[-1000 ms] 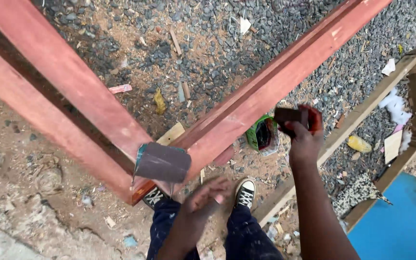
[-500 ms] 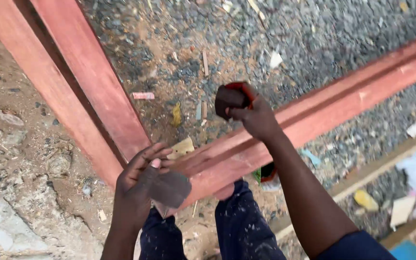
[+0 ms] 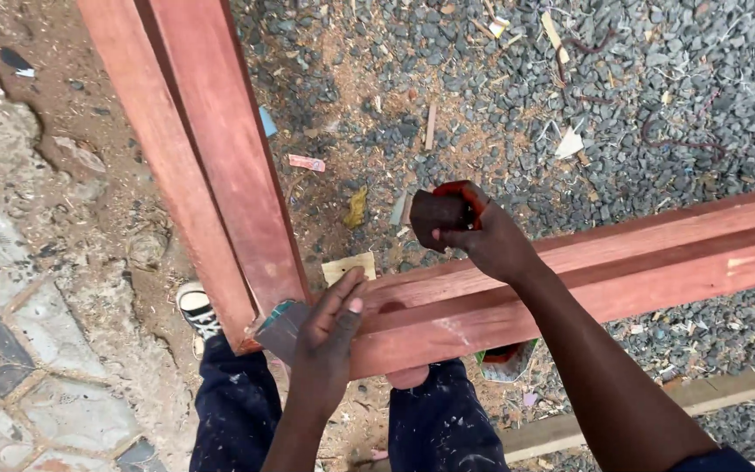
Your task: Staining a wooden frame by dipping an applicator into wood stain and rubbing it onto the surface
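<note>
Fingers [image 3: 342, 301] of L hand [image 3: 325, 345] flat, extended, pressing the frame corner by a grey scraper blade [image 3: 277, 325]; whether they grip it, can't tell. R hand [image 3: 491, 240] closed round a dark, red-stained pad [image 3: 439, 217], held just above the right-hand red-brown beam [image 3: 587, 280]. Left beam [image 3: 211, 157] meets it at the near corner, over gravel [image 3: 657, 105]. Step looks like working stain/filler at the joint; pad likely needs bringing down to the wood w/ corner held steady.
</note>
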